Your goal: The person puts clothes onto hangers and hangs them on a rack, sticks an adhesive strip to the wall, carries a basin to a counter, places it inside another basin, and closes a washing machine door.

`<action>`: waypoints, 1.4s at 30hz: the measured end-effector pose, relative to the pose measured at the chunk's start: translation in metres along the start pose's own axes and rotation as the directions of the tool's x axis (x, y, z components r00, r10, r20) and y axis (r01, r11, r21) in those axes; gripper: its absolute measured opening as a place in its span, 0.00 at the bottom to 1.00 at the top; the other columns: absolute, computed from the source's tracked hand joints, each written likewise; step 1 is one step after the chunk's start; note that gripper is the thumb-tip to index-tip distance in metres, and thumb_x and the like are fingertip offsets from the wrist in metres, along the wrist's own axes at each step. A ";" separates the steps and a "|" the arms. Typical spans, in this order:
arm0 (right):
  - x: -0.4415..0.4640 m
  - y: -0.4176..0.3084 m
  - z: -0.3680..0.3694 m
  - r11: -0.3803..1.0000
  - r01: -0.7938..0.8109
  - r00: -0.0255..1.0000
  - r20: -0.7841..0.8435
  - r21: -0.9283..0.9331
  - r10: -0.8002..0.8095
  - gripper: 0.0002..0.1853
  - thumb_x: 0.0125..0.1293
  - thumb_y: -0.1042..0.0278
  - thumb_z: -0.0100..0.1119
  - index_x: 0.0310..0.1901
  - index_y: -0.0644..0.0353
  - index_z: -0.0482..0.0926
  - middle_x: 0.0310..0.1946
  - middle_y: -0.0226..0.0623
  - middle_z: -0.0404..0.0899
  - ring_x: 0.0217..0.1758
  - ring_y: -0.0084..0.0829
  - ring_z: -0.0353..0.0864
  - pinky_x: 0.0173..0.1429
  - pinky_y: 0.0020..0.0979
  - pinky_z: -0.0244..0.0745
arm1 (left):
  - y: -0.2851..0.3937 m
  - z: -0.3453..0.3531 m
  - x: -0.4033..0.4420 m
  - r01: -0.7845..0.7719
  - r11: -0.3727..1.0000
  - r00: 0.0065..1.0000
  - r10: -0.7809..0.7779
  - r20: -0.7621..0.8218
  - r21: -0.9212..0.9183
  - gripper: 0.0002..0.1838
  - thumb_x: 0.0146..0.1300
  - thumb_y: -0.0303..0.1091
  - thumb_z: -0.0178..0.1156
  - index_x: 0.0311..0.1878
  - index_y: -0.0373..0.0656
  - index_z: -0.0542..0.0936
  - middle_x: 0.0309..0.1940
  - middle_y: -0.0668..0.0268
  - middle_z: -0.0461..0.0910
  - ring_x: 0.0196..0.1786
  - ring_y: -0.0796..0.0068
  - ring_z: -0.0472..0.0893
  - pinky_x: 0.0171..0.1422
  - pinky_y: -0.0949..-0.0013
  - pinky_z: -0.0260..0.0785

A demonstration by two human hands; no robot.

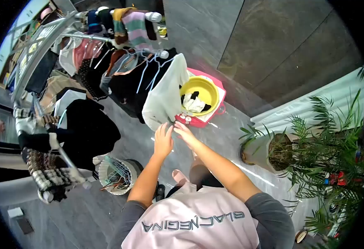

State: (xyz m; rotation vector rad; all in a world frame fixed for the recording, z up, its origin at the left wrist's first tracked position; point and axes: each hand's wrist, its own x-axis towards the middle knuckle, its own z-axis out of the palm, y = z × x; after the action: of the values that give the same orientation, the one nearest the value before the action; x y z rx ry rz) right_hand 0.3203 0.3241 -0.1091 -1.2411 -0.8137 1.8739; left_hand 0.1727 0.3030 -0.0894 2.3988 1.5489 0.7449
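Just left of the yellow basin (207,84), and reaching back towards the wearer, a white cloth (164,94) is seen hanging at the near end of the clothes rack (31,58). Its long axis is slanted: the far end is set slightly to the right, close to the basin's left side, while the near end is carried slightly left and down to the fingertips. From the hands, then, the cloth is found straight ahead and a little to the left. The left hand (164,140) is the nearer, its fingertips being placed right by the cloth's lower edge; the right hand (185,133) is set just beside it, on the basin's side.

Both hands are held narrowly apart, fingers extended and partly bent, with the fingertips almost brought together. Something small and dark seems to be caught between them (too blurred to be named), and whether the cloth is touched or gripped cannot be told.

Inside the basin, black and white clothes (193,104) are heaped towards the near side, and the whole is borne by a pink-and-white stand (199,122). Beyond the cloth, on the side away from the basin, black garments (128,92) are hung.
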 end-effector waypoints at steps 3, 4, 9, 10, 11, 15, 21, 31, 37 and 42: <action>-0.002 0.002 -0.041 0.998 -0.052 0.993 -0.107 0.036 0.055 0.38 0.60 0.52 0.56 0.69 0.54 0.53 0.69 0.39 0.52 0.70 0.34 0.55 0.65 0.37 0.55 | 0.002 0.036 0.014 0.030 0.998 0.996 -0.026 0.089 -0.050 0.30 0.49 0.24 0.56 0.60 0.42 0.66 0.62 0.52 0.61 0.63 0.49 0.62 0.64 0.54 0.57; 0.007 0.015 -0.061 0.997 -0.058 0.990 -0.128 0.052 0.065 0.38 0.60 0.51 0.56 0.69 0.52 0.53 0.70 0.39 0.52 0.70 0.34 0.55 0.65 0.37 0.55 | 0.000 0.054 0.019 0.090 0.983 0.988 -0.069 0.135 -0.157 0.30 0.50 0.23 0.55 0.60 0.41 0.66 0.60 0.50 0.63 0.61 0.48 0.64 0.63 0.54 0.59; 0.052 0.036 -0.143 0.989 -0.128 0.961 -0.236 0.073 0.142 0.38 0.59 0.53 0.58 0.69 0.45 0.53 0.70 0.42 0.50 0.71 0.36 0.52 0.65 0.38 0.54 | -0.020 0.170 0.037 0.527 0.776 0.812 -0.339 0.475 -0.347 0.27 0.55 0.26 0.54 0.61 0.40 0.65 0.56 0.53 0.71 0.47 0.55 0.78 0.52 0.60 0.70; 0.072 0.049 -0.165 0.992 -0.116 0.961 -0.248 0.041 0.122 0.38 0.59 0.54 0.58 0.69 0.45 0.53 0.69 0.44 0.52 0.70 0.37 0.53 0.66 0.37 0.54 | -0.020 0.191 0.045 0.578 0.741 0.776 -0.371 0.510 -0.341 0.27 0.54 0.27 0.54 0.60 0.39 0.66 0.55 0.53 0.72 0.48 0.55 0.78 0.52 0.61 0.70; 0.094 0.064 -0.186 0.994 -0.109 0.959 -0.262 0.011 0.108 0.38 0.59 0.56 0.59 0.69 0.44 0.53 0.68 0.46 0.54 0.70 0.38 0.53 0.66 0.35 0.54 | -0.022 0.213 0.052 0.631 0.702 0.734 -0.400 0.549 -0.331 0.27 0.54 0.27 0.54 0.60 0.39 0.66 0.54 0.53 0.72 0.48 0.56 0.78 0.52 0.61 0.70; 0.167 0.081 -0.243 0.985 -0.154 0.916 -0.384 -0.077 0.113 0.33 0.57 0.62 0.60 0.66 0.52 0.62 0.60 0.47 0.67 0.60 0.36 0.67 0.63 0.32 0.60 | -0.035 0.296 0.102 0.591 0.754 0.759 -0.399 0.515 -0.287 0.25 0.54 0.27 0.54 0.58 0.36 0.69 0.52 0.49 0.73 0.52 0.52 0.75 0.57 0.59 0.67; 0.289 0.146 -0.319 0.731 -0.124 0.916 -0.361 -0.671 -0.176 0.25 0.55 0.64 0.60 0.57 0.53 0.73 0.59 0.51 0.64 0.58 0.43 0.68 0.63 0.32 0.62 | -0.084 0.418 0.174 0.491 0.871 0.737 -0.425 0.526 0.016 0.20 0.53 0.32 0.58 0.52 0.50 0.78 0.66 0.53 0.60 0.68 0.51 0.59 0.69 0.55 0.53; 0.330 0.178 -0.352 0.685 -0.086 0.989 -0.144 -0.724 -0.028 0.25 0.53 0.60 0.62 0.54 0.54 0.73 0.62 0.52 0.61 0.64 0.48 0.62 0.67 0.39 0.57 | -0.108 0.483 0.186 0.286 0.937 0.752 -0.348 0.559 0.199 0.20 0.49 0.31 0.60 0.49 0.45 0.77 0.66 0.55 0.57 0.64 0.40 0.56 0.66 0.46 0.53; 0.285 0.121 -0.325 0.998 0.045 0.911 -0.411 0.044 -0.023 0.20 0.62 0.69 0.57 0.55 0.65 0.69 0.55 0.39 0.67 0.59 0.31 0.67 0.61 0.28 0.63 | -0.086 0.434 0.178 0.394 0.872 0.880 -0.268 0.392 -0.289 0.22 0.52 0.20 0.55 0.54 0.34 0.69 0.57 0.48 0.64 0.61 0.45 0.63 0.64 0.56 0.58; 0.240 0.042 -0.292 0.794 0.129 0.898 -0.410 0.594 0.160 0.21 0.62 0.68 0.59 0.55 0.61 0.66 0.46 0.32 0.72 0.47 0.23 0.71 0.52 0.25 0.65 | -0.039 0.372 0.170 0.500 0.653 0.854 -0.263 0.449 -0.570 0.23 0.59 0.22 0.53 0.60 0.36 0.65 0.61 0.57 0.57 0.60 0.61 0.64 0.61 0.65 0.63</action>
State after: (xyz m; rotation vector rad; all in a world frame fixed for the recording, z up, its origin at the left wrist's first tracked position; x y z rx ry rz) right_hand 0.5211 0.5350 -0.3537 -1.1651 0.0692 1.5724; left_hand 0.3855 0.5118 -0.3713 1.4881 1.2826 0.6187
